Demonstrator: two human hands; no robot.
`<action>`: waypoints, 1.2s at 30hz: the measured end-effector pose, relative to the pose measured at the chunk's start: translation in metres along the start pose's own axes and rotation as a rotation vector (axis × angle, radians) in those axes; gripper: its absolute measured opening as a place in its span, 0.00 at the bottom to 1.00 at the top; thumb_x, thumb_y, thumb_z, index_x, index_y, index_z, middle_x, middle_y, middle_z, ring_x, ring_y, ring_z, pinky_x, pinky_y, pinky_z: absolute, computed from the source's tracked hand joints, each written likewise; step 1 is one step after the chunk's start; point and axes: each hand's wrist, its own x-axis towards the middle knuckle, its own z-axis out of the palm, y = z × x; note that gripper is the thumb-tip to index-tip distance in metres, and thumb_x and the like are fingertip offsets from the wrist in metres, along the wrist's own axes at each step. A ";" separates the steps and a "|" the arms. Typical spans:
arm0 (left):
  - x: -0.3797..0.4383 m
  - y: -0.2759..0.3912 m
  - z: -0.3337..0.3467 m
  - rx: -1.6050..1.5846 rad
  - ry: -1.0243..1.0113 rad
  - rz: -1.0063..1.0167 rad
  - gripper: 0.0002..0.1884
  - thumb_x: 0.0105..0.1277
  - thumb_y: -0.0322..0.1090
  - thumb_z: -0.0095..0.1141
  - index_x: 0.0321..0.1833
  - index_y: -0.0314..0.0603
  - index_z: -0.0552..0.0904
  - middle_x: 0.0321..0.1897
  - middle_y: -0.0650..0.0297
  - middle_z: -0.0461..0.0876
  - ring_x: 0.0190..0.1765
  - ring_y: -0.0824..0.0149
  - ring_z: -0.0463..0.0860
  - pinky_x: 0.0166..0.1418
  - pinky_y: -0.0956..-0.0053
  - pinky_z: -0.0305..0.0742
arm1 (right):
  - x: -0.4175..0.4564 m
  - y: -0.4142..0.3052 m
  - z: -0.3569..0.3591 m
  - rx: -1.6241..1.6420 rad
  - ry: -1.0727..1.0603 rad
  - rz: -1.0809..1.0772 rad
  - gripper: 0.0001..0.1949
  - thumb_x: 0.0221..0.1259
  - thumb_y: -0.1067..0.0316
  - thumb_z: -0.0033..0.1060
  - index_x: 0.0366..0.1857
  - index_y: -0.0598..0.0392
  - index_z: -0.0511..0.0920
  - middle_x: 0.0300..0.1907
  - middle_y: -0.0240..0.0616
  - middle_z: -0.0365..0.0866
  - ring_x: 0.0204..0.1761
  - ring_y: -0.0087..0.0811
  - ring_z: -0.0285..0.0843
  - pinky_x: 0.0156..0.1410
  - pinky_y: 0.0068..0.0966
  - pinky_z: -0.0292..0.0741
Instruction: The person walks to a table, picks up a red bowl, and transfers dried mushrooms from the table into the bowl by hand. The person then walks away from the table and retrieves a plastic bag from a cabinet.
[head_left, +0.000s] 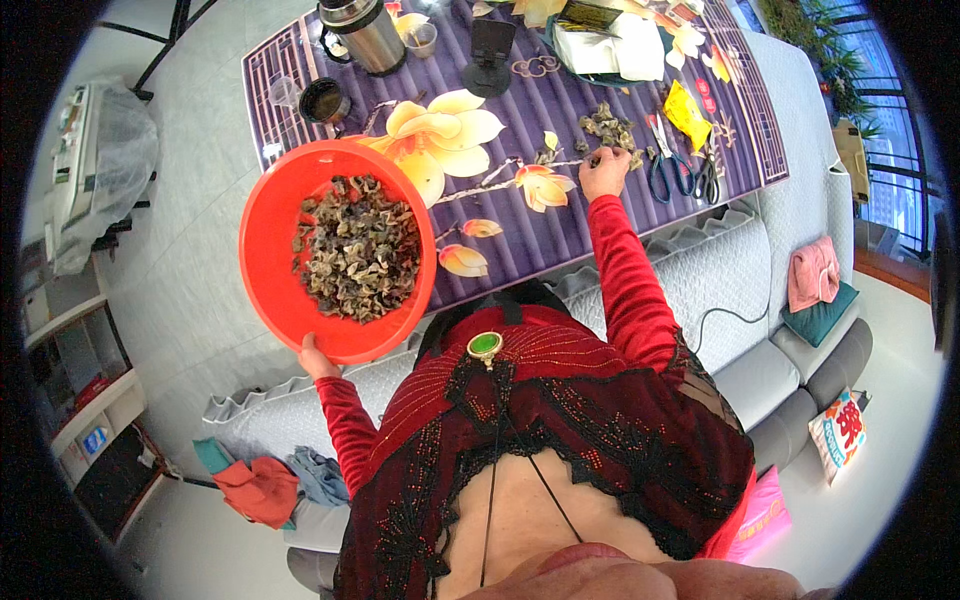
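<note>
My left hand (318, 358) grips the near rim of a round red plastic basin (262, 247), which is partly over the table's left front corner. Dark, curled dried pieces, apparently wood ear fungus (364, 251), lie heaped in it. At the right part of the table, my right hand (604, 171) has its fingers bent down at a small pile of similar dried pieces (609, 126); a dark bit shows at the fingertips. Scissors with blue handles (670, 169) and scissors with black handles (707, 180) lie just right of that hand.
A yellow packet (686, 115) lies beyond the scissors. Along the far side stand a steel thermos jug (367, 37), a dark cup (324, 101), clear plastic cups (421, 39), a black stand (491, 60) and a basket with white tissues (637, 49). A grey sofa (750, 382) borders the table's near side.
</note>
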 end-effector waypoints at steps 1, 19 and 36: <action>-0.001 0.000 0.001 -0.001 0.007 -0.004 0.22 0.60 0.32 0.51 0.57 0.27 0.73 0.51 0.53 0.80 0.49 0.53 0.81 0.55 0.60 0.76 | 0.002 0.005 0.002 0.013 0.012 -0.007 0.09 0.44 0.69 0.67 0.31 0.56 0.79 0.51 0.54 0.68 0.54 0.54 0.68 0.59 0.41 0.70; -0.005 0.002 0.004 -0.037 0.018 0.025 0.21 0.57 0.30 0.53 0.53 0.25 0.76 0.49 0.54 0.81 0.48 0.57 0.81 0.53 0.64 0.76 | 0.016 -0.024 0.010 -0.156 -0.074 -0.082 0.15 0.49 0.71 0.64 0.43 0.56 0.80 0.49 0.52 0.71 0.53 0.51 0.72 0.58 0.40 0.72; -0.009 0.005 0.008 -0.005 0.011 -0.003 0.21 0.62 0.31 0.51 0.57 0.26 0.74 0.52 0.53 0.79 0.50 0.53 0.81 0.55 0.59 0.76 | -0.032 -0.126 -0.065 1.291 -0.713 -0.008 0.14 0.64 0.73 0.56 0.53 0.57 0.73 0.52 0.40 0.75 0.49 0.30 0.77 0.48 0.28 0.79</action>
